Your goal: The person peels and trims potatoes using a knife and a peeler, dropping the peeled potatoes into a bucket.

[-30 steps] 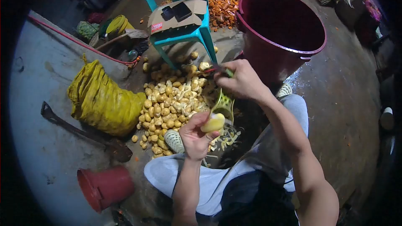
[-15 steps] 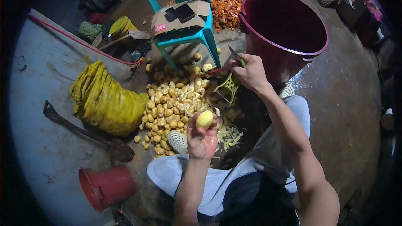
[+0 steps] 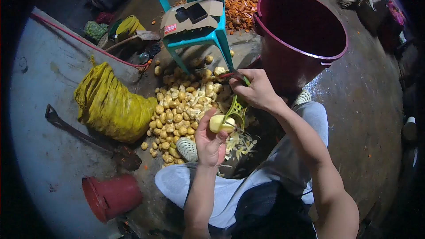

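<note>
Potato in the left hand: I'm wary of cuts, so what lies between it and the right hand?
The green peeler spans from the right hand to the potato in the head view.

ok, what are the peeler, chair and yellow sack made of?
Green peeler: likely molded plastic frame, judging by the bright color and cut-out holes; blade material too small to tell.
Teal chair: probably molded plastic, smooth with a slight sheen along the seat edge.
Yellow sack: maybe woven plastic, given its crumpled, creased folds; weave not resolvable.
</note>
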Demonstrator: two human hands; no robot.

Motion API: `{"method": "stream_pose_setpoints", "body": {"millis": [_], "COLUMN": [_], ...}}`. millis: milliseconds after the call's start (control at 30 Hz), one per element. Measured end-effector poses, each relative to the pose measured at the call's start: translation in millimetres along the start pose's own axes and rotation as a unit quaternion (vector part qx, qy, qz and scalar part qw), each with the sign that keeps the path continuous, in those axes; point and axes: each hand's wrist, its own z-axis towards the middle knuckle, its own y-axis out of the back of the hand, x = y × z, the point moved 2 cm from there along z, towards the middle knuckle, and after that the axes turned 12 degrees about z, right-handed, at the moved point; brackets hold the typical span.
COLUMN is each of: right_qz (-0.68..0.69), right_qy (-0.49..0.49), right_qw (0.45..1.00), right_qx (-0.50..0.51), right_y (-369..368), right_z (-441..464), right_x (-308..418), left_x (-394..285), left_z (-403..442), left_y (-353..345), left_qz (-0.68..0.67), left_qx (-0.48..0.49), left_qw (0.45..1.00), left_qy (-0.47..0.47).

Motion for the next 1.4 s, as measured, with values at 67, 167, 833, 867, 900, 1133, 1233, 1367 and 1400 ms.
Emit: {"method": "stream_pose_setpoints", "body": {"millis": [67,167,833,867,900,1133,1233,1367,1400], "right_qz": [-0.01,-0.023,0.006,-0.007,-0.006,0.0,0.048,0.058,0.072], "right_qy": [-0.01,0.011,0.014,0.036,0.035,0.028,-0.011,0.026,0.04], "right_qw": [1.0,1.0,0.999,0.999,0.999,0.995,0.984,0.963,0.958], "right_qx": [0.015,0.011,-0.04,-0.038,-0.038,-0.1,-0.168,-0.26,-0.275], "right_y": [-1.3,-1.0,27.6,28.6,29.0,53.3,92.2,154.4,167.5], "right_z": [-0.3,-0.9,11.3,11.5,11.1,10.1,3.8,-6.9,-11.1], "right_x": [-2.5,-8.3,-7.6,-7.0,-5.5,-3.7,9.8,4.4,1.3], "left_x": [3.3,2.3,13.8,13.6,14.4,34.2,63.7,124.0,125.4], "left_z": [0.6,0.7,-3.6,-3.7,-3.3,8.7,25.7,75.3,94.8], "left_y": [9.6,11.0,4.9,3.2,3.1,12.5,11.6,-6.5,-26.0], "left_qz": [0.095,0.135,-0.095,-0.097,-0.096,-0.103,-0.034,0.056,0.047], "left_qx": [-0.003,-0.001,0.067,0.059,0.059,0.056,0.021,-0.014,-0.004], "left_qw": [0.995,0.99,0.992,0.992,0.992,0.989,0.99,0.97,0.971], "left_qy": [-0.038,-0.033,0.049,0.051,0.051,0.085,0.135,0.236,0.236]}}
